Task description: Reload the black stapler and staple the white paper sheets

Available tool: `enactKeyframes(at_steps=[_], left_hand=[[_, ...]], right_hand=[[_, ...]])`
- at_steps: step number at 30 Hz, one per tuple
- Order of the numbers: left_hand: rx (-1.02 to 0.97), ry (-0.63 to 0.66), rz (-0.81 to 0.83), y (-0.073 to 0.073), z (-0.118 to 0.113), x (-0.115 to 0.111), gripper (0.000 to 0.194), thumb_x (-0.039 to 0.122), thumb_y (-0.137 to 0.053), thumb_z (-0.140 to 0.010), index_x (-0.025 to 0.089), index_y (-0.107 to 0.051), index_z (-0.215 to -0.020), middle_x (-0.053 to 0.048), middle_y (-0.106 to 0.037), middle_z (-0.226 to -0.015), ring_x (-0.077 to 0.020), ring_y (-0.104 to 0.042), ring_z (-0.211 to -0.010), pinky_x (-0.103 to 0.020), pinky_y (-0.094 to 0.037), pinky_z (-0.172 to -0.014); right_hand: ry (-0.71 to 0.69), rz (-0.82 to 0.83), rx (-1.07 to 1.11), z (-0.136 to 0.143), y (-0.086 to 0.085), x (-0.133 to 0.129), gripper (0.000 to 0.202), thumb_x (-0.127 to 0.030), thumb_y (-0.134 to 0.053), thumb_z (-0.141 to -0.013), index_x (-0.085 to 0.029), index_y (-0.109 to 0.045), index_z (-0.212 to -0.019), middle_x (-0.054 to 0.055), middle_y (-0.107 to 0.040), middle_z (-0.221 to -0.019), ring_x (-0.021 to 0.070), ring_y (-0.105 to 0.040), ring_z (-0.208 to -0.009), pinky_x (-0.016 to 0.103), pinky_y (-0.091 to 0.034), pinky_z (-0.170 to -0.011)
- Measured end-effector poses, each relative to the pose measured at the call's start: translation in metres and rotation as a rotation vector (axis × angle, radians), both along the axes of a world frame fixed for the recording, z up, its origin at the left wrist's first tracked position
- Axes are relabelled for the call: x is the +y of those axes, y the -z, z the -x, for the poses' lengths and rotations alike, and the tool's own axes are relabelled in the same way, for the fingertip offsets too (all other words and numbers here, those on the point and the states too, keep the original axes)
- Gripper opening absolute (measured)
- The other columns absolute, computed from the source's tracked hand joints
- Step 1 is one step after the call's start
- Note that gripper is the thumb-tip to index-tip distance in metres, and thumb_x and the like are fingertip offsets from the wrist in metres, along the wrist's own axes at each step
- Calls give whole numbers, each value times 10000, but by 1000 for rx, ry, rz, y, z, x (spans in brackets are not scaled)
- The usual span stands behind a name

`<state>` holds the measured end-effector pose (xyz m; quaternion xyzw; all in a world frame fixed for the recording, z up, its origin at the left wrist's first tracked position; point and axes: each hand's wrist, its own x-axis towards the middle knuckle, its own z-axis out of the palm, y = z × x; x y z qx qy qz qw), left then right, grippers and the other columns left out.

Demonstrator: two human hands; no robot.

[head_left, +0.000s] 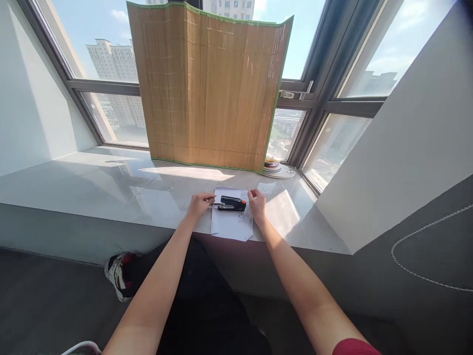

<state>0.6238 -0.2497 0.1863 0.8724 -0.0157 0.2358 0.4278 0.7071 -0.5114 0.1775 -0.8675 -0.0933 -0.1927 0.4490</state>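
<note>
A black stapler point(232, 203) with an orange button at its right end lies on white sheets of paper point(229, 228) with some printing on them. My left hand point(200, 203) is at the stapler's left end, its fingers pinched round a thin metal strip point(215, 205) that reaches toward the stapler; whether the strip is part of it I cannot tell. Just past the stapler's right end, my right hand point(257, 203) is closed by the paper's right edge, fingertips together. Anything between those fingertips is too small or hidden to make out.
The paper lies on a glossy tiled windowsill point(155, 197). A bamboo mat point(218, 93) with green edging stands upright against the window behind. Round flat pieces point(273, 166) are stacked at its lower right. A small white paper piece point(266, 187) lies beyond my right hand.
</note>
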Motion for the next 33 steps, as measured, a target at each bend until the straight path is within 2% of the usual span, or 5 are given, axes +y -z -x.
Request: enactKeyframes(at_steps=[3,6,11,19,33], left_hand=[[21,16,-53,1,2,-4,243,116,-781,-790,237,-859,-986,-53,-833,-1023,-227,-759,-953,-361,-604,-930],[20,47,-81,4,2,-4,215,88,-788,-765,213,-849,-929,-55,-828,-989,-222,-756,-943,-383,-587,-979],[52,122,-80,7,3,-2,179,119,-763,-799,189,-853,-937,-67,-825,-980,-209,-742,-906,-340,-593,-892],[97,150,-33,6,9,2,182,118,-748,-793,168,-839,-942,-68,-817,-941,-207,-739,-896,-333,-591,-867],[54,119,-68,5,1,-2,140,135,-747,-765,176,-846,-855,-63,-804,-880,-218,-718,-904,-322,-563,-849]], right_hand=[[-204,-53,-55,4,-2,0,322,-427,-433,-986,-205,-666,-993,99,-737,-1052,253,-637,-1076,346,-490,-916],[-454,-19,-31,3,-1,-1,406,-509,-521,-966,-217,-657,-1213,102,-723,-1232,262,-635,-1137,370,-510,-930],[-644,129,21,5,2,0,549,-541,-726,-854,-224,-661,-1296,120,-712,-1318,312,-642,-1195,421,-515,-976],[-658,197,-1,3,5,-1,464,-556,-724,-869,-215,-700,-1183,91,-764,-1127,286,-701,-1055,412,-538,-947],[-667,167,57,5,3,-2,470,-577,-723,-864,-214,-711,-1162,72,-762,-1074,263,-688,-984,385,-534,-883]])
